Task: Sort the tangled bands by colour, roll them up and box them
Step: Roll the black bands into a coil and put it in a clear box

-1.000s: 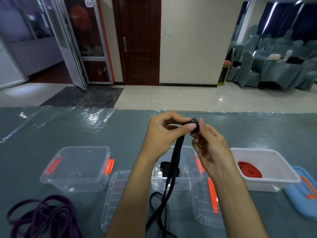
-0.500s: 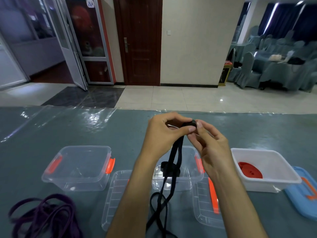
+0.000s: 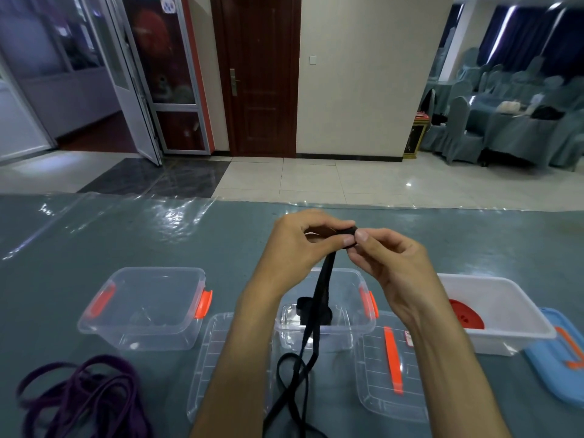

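Rolling is in hand: at frame centre the left hand (image 3: 295, 248) and right hand (image 3: 384, 260) pinch the started coil of the black band (image 3: 322, 289) with curled fingers, its tail trailing to the counter (image 3: 221, 241). Next, wind evenly, then drop it into the middle clear box (image 3: 354, 330).

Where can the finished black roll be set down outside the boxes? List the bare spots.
Bare cloth lies beyond the left clear box, toward the table's far edge, and left of that box above the purple bands. The near strip is crowded: two clear lids, the hanging black band, both forearms.
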`<state>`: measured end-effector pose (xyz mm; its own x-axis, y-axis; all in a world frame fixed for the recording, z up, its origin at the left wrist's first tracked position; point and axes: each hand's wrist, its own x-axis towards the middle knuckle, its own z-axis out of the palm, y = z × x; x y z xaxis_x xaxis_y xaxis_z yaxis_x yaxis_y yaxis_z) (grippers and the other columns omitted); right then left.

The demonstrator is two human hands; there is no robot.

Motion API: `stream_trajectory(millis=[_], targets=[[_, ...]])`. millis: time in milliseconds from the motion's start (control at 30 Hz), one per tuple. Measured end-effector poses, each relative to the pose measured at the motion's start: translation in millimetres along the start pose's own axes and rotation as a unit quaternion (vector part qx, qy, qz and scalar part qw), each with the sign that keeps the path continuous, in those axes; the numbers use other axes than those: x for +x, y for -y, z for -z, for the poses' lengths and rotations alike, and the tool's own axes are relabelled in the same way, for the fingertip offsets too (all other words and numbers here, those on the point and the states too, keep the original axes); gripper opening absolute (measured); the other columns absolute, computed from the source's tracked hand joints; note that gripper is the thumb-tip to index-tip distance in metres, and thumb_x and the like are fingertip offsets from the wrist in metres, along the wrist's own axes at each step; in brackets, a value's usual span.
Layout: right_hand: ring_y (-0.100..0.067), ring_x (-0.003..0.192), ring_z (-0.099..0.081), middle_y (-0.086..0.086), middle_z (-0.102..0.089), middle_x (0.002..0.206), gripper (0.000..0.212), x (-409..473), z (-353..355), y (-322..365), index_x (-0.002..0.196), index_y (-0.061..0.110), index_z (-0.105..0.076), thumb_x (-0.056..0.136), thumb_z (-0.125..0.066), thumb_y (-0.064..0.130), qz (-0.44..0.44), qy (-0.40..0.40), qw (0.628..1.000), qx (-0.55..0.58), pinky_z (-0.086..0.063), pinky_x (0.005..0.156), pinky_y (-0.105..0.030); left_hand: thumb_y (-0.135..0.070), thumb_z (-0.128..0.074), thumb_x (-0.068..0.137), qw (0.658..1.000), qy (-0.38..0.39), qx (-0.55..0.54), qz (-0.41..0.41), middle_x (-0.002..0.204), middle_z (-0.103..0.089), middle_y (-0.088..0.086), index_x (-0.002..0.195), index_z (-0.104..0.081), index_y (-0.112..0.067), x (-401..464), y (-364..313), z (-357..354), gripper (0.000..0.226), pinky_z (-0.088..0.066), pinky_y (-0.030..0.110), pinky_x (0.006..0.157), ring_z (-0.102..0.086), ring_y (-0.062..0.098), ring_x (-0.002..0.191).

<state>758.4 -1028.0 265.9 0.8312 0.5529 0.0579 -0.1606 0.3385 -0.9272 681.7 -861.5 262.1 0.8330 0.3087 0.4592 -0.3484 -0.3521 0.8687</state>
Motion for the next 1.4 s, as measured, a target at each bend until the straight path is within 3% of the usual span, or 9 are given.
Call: stream_trajectory(millis=[167,333,633,867,1000,1100,1167,1267,1400], targets=[[-0.028,0.086,-0.079,-0.019,-0.076,0.101,0.03,-1.8,1.6,-1.3,0.111,0.007,-0.077,0.081,-0.078,0.012,0.03,-0.016,0.999,0.01,-0.064,0.076,-0.028,-0.013,-0.077,0.096,0.998,0.052,-0.031,0.025,0.115,-0.074,0.002,0.127,-0.078,-0.02,-2.4,7.3,1.7,0.032,-0.057,0.036,0.105,-0.073,0.019,0.114],[-0.024,0.085,-0.077,-0.02,-0.075,0.106,0.019,-2.7,-2.3,-7.1,0.103,0.014,-0.082,0.085,-0.076,0.017,0.062,-0.006,0.998,0.003,-0.064,0.078,-0.03,-0.017,-0.069,0.103,0.994,0.091,-0.036,0.046,0.123,-0.073,-0.002,0.138,-0.07,-0.03,-4.8,8.3,9.1,0.038,-0.051,0.04,0.114,-0.068,0.016,0.125],[-0.021,0.087,-0.078,-0.003,-0.077,0.103,0.022,-0.7,-0.8,0.6,0.103,0.022,-0.078,0.081,-0.083,0.023,0.129,0.006,0.987,-0.095,-0.062,0.075,-0.027,-0.01,-0.079,0.094,0.994,0.048,-0.099,0.016,0.124,-0.077,-0.002,0.129,-0.074,-0.023,-2.5,1.0,0.2,0.038,-0.055,0.032,0.106,-0.072,0.018,0.121],[-0.022,0.086,-0.079,-0.006,-0.078,0.095,0.014,-3.7,3.3,-2.1,0.105,0.007,-0.072,0.093,-0.072,0.001,0.14,0.003,0.988,-0.068,-0.063,0.079,-0.03,-0.016,-0.073,0.099,0.995,0.051,-0.081,0.011,0.122,-0.075,-0.002,0.133,-0.073,-0.027,-1.7,4.5,-6.6,0.036,-0.054,0.033,0.106,-0.07,0.022,0.12],[-0.026,0.091,-0.079,-0.009,-0.08,0.097,0.012,-5.0,2.6,-0.7,0.1,0.007,-0.071,0.09,-0.077,0.006,0.12,0.0,0.991,-0.062,-0.064,0.079,-0.033,-0.019,-0.076,0.097,0.997,0.016,-0.075,-0.001,0.112,-0.07,-0.003,0.128,-0.072,-0.033,-1.5,3.5,-3.5,0.034,-0.055,0.027,0.099,-0.071,0.018,0.11],[-0.021,0.095,-0.079,-0.006,-0.081,0.096,0.024,-5.9,-2.7,-0.8,0.096,0.005,-0.073,0.08,-0.083,0.021,0.128,-0.015,0.987,-0.093,-0.064,0.081,-0.031,-0.017,-0.078,0.096,0.996,-0.022,-0.085,-0.017,0.11,-0.072,-0.005,0.116,-0.07,-0.026,-0.6,2.7,-0.6,0.023,-0.057,0.026,0.094,-0.073,0.019,0.108],[-0.02,0.096,-0.079,-0.004,-0.081,0.098,0.02,-5.3,-6.8,-2.2,0.094,0.003,-0.075,0.081,-0.083,0.017,0.151,-0.03,0.983,-0.097,-0.063,0.086,-0.031,-0.012,-0.078,0.095,0.994,-0.039,-0.096,-0.037,0.108,-0.076,-0.003,0.11,-0.071,-0.019,0.3,2.0,-1.3,0.018,-0.058,0.026,0.093,-0.075,0.021,0.107],[-0.023,0.095,-0.079,-0.007,-0.081,0.098,0.015,-4.4,-11.8,-6.0,0.1,0.003,-0.075,0.087,-0.081,0.008,0.173,-0.046,0.98,-0.086,-0.064,0.088,-0.036,-0.011,-0.081,0.093,0.987,-0.078,-0.13,-0.052,0.106,-0.079,0.002,0.106,-0.077,-0.023,-0.7,-1.2,-6.0,0.018,-0.059,0.027,0.092,-0.076,0.023,0.105],[-0.025,0.099,-0.079,-0.008,-0.079,0.105,0.029,-8.1,-17.0,-7.9,0.117,0.016,-0.073,0.089,-0.082,0.011,0.166,-0.006,0.983,-0.072,-0.065,0.081,-0.034,-0.013,-0.083,0.091,0.974,-0.148,-0.155,-0.07,0.103,-0.08,0.004,0.105,-0.077,-0.024,-1.0,-5.3,-13.3,0.019,-0.058,0.024,0.089,-0.077,0.021,0.102]])
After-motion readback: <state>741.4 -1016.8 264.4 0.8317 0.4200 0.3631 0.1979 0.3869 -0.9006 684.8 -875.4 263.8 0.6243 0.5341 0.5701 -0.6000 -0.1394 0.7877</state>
